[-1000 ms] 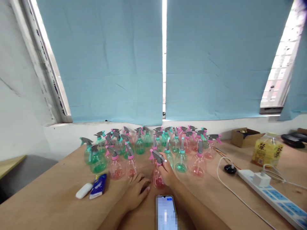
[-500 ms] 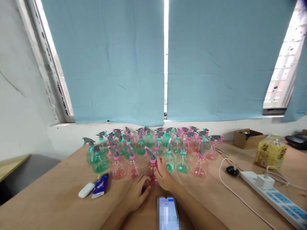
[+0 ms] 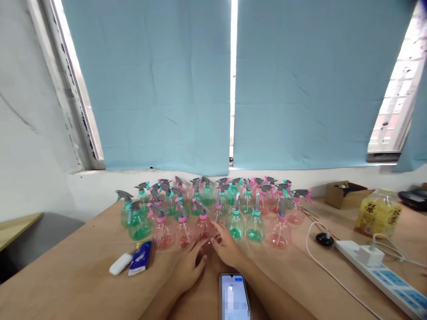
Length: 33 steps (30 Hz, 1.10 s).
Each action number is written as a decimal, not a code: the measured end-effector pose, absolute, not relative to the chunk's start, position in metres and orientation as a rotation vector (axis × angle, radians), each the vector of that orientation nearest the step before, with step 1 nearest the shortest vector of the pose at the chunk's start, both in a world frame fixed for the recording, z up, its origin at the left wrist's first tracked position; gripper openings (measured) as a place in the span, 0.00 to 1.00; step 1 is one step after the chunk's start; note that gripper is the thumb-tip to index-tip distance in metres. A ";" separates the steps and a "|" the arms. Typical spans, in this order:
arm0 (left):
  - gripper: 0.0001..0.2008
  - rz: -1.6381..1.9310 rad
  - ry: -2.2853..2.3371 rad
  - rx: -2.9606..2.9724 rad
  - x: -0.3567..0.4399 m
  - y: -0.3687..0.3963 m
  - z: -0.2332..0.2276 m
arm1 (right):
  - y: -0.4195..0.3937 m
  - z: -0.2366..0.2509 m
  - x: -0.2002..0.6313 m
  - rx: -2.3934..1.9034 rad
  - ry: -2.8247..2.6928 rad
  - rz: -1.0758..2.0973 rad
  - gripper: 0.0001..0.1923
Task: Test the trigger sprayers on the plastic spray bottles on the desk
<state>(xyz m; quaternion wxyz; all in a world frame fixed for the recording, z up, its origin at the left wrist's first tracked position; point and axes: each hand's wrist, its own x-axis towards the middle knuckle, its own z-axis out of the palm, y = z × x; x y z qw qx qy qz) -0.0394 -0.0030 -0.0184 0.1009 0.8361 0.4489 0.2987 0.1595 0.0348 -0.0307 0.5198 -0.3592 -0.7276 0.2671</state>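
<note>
A pink spray bottle (image 3: 204, 226) with a grey trigger head stands upright at the front of a group of similar bottles. My right hand (image 3: 227, 247) is at its lower right side, fingertips against or very close to the bottle, fingers apart. Low in front of the same bottle is my left hand (image 3: 189, 265), thumb spread from the fingers and nothing held. Two more pink spray bottles (image 3: 163, 232) stand just left of it. To the right are two green spray bottles (image 3: 235, 225) and another pink spray bottle (image 3: 280, 230). Several more green and pink ones fill the rows behind.
A phone (image 3: 235, 297) lies between my forearms. On the left are a white oval case (image 3: 120, 264) and a blue tissue pack (image 3: 140, 258). A power strip (image 3: 383, 275), white cable, black round object (image 3: 324, 239), yellow-labelled jug (image 3: 378, 214) and cardboard box (image 3: 347, 195) occupy the right.
The pink spray bottle has shifted left and slightly back, closer to its pink neighbour. My right hand has come down from its neck to its lower side; my left hand has moved slightly left.
</note>
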 end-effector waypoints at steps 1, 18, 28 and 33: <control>0.24 0.877 1.339 2.476 -0.040 -0.002 -0.020 | 0.036 -0.031 0.160 -0.859 -1.733 0.647 0.30; 0.29 0.733 1.459 2.526 -0.044 0.003 -0.032 | 0.090 0.020 0.151 -1.229 -1.631 0.612 0.33; 0.30 0.643 1.511 2.508 -0.041 0.001 -0.026 | 0.081 0.052 0.156 -1.193 -1.730 0.422 0.32; 0.30 0.648 1.501 2.509 -0.042 0.003 -0.028 | 0.055 0.093 0.165 -1.148 -1.700 0.201 0.31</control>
